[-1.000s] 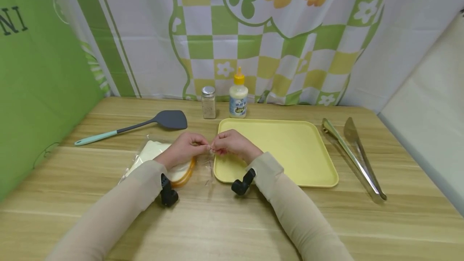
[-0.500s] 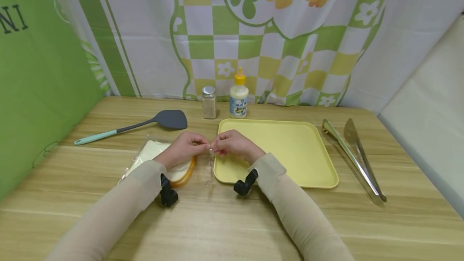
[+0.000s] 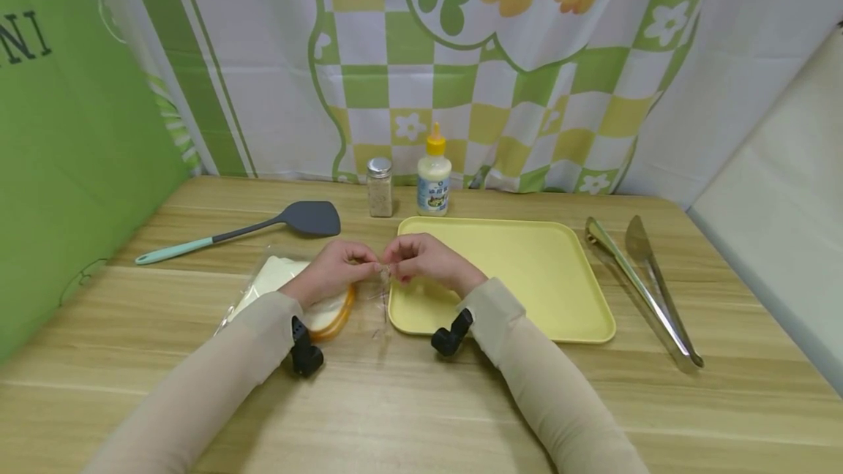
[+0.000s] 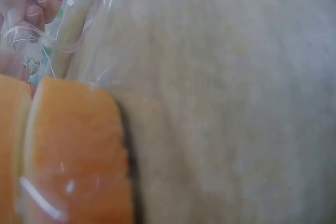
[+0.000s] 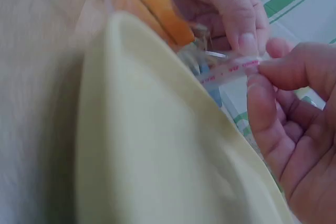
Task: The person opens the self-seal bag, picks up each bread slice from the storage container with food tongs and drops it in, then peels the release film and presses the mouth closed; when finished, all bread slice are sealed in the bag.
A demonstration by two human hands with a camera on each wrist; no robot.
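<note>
White bread slices with orange-brown crust (image 4: 79, 145) lie inside a clear plastic bag (image 4: 97, 30) left of centre on the table. My left hand (image 3: 332, 269) reaches over the bread and pinches the gathered end of the bag. Close against it, my right hand (image 3: 428, 262) holds a narrow printed strip (image 5: 226, 73) at the bag's neck between thumb and forefinger. Pink marks show on this translucent strip in the right wrist view. Both sets of fingertips meet just above the left rim of a yellow tray (image 3: 514, 269).
A spatula (image 3: 309, 218) with a mint handle lies behind the bread. At the back stand a shaker with a metal lid (image 3: 380, 189) and a squeeze bottle with a yellow cap (image 3: 433, 178). Metal tongs (image 3: 642, 284) lie right of the tray. A patterned curtain (image 3: 454, 79) hangs behind.
My right hand has shifted slightly to the right and its fingers have changed their hold at the bag's neck. The left hand and the bread stay in place.
</note>
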